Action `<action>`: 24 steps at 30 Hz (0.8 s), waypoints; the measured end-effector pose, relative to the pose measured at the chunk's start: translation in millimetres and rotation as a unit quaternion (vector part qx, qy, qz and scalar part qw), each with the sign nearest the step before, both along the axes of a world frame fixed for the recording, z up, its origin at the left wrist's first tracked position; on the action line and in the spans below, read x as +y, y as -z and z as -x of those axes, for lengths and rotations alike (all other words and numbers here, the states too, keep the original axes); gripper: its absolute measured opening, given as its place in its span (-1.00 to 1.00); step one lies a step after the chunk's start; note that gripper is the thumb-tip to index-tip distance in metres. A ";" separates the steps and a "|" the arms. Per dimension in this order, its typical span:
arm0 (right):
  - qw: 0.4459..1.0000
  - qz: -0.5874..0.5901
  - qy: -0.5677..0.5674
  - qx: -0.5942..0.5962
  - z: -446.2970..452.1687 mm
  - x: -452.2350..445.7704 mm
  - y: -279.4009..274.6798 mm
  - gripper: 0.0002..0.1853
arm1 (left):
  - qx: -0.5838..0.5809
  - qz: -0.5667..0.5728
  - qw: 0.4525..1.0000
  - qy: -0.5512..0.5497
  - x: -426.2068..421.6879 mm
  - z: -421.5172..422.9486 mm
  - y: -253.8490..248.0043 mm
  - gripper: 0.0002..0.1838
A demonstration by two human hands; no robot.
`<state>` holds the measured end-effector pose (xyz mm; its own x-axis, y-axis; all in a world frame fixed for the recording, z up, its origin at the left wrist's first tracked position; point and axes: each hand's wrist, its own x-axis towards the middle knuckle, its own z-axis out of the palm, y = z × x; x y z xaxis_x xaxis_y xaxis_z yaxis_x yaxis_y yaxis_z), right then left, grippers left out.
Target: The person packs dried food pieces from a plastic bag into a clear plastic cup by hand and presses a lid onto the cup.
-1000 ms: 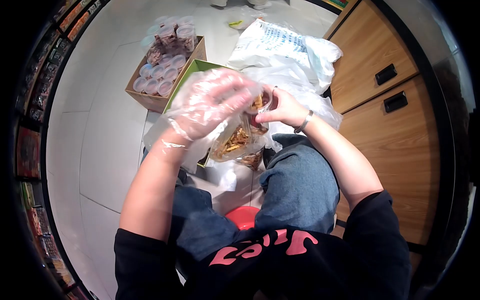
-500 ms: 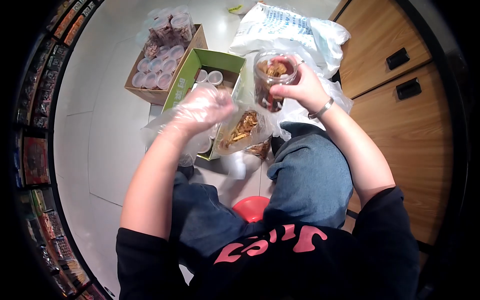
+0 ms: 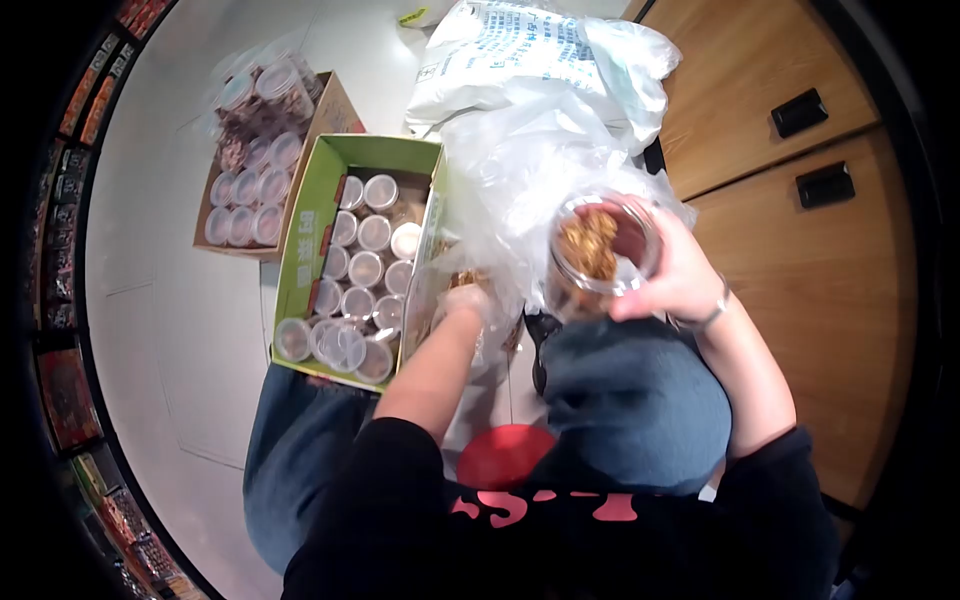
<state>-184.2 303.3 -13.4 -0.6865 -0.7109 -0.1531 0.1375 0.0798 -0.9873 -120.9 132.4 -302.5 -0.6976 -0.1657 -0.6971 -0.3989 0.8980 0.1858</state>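
My right hand [image 3: 665, 262] is wrapped round a clear plastic jar [image 3: 580, 285], tilted with its open mouth toward me and brown dried pieces inside. My left hand [image 3: 468, 302], in a thin clear plastic glove, reaches down into a clear bag [image 3: 430, 290] of brown pieces; its fingers are hidden there. Just left of that bag stands a green box [image 3: 290, 290] holding several small lidded tubs [image 3: 366, 269]. Some loose clear lids [image 3: 343, 346] lie on the tubs at its near end.
A cardboard box [image 3: 333, 105] with several lidded tubs stands at the left. Beyond my hands lie a white printed sack [image 3: 500, 65] and crumpled clear bags [image 3: 520, 150]. Wooden cabinets [image 3: 790, 260] line the right side, shelves [image 3: 65, 400] the far left. A red round object [image 3: 505, 455] sits between my legs.
My left hand has moved down from above the green box into the bag of pieces. My right hand has brought the jar lower and nearer, tilting it. The view has shifted, showing more of the green box.
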 end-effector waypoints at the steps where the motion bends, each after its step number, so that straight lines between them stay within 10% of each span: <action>1: 1.000 0.000 -0.002 0.003 4.7 7.1 3.7 -0.09 | -0.003 -0.008 0.997 0.081 -0.7 6.5 14.4 -0.73; 6: 0.999 0.002 0.004 -0.037 21.1 13.5 10.3 0.00 | 0.050 0.011 0.988 0.149 -7.4 7.9 96.5 -0.62; 9: 0.999 0.017 -0.002 -0.052 25.9 7.7 15.5 0.01 | 0.070 -0.198 0.971 -0.114 -12.6 2.2 86.5 -0.60; 14: 0.997 0.025 -0.047 -0.059 27.2 13.1 21.9 0.04 | 0.139 -0.146 0.979 -0.021 2.8 -9.0 170.7 -0.60; 24: 0.997 0.038 0.018 -0.071 18.3 10.4 10.2 -0.14 | 0.040 -0.053 0.977 0.201 -16.8 28.7 48.9 -0.69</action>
<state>-202.5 313.7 -23.5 -0.6866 -0.6999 -0.1970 0.2779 -0.0023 -0.9606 -149.6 115.7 -351.4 -0.7443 0.2031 -0.6362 0.0011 0.9530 0.3030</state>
